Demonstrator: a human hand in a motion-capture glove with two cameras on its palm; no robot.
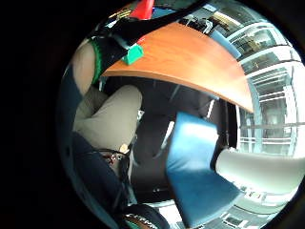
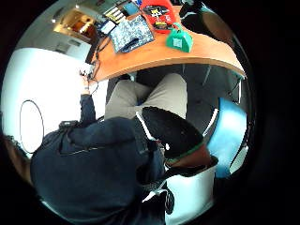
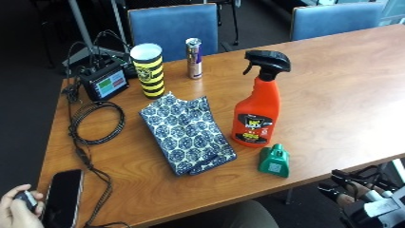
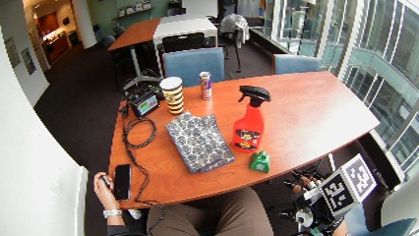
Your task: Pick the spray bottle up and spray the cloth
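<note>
desk (image 3: pixel 342 90): wooden, curved edge
spray bottle (image 3: pixel 257 109): orange, black trigger, upright at centre
cloth (image 3: pixel 187 132): patterned blue-white, folded flat at bottle's 9 o'clock
green block (image 3: pixel 274 160): at bottle's 5 o'clock, near edge
cup (image 3: pixel 149 70), can (image 3: pixel 194 58): 11 o'clock
phone (image 3: pixel 61 195), cable coil (image 3: pixel 96 122), display box (image 3: pixel 104 83): 8–10 o'clock

A striped cup (image 3: pixel 148 70), a drinks can (image 3: pixel 194 58), a phone (image 3: pixel 61 196) and a small green bell-shaped object (image 3: pixel 274 160) sit on the table (image 3: pixel 342 95)

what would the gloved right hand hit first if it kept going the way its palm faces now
Hard to say for sure. The gloved right hand hangs below the table edge, and its palm views look under the tabletop at the person's lap and a blue chair. Probably the chair or knee, not the spray bottle.
</note>
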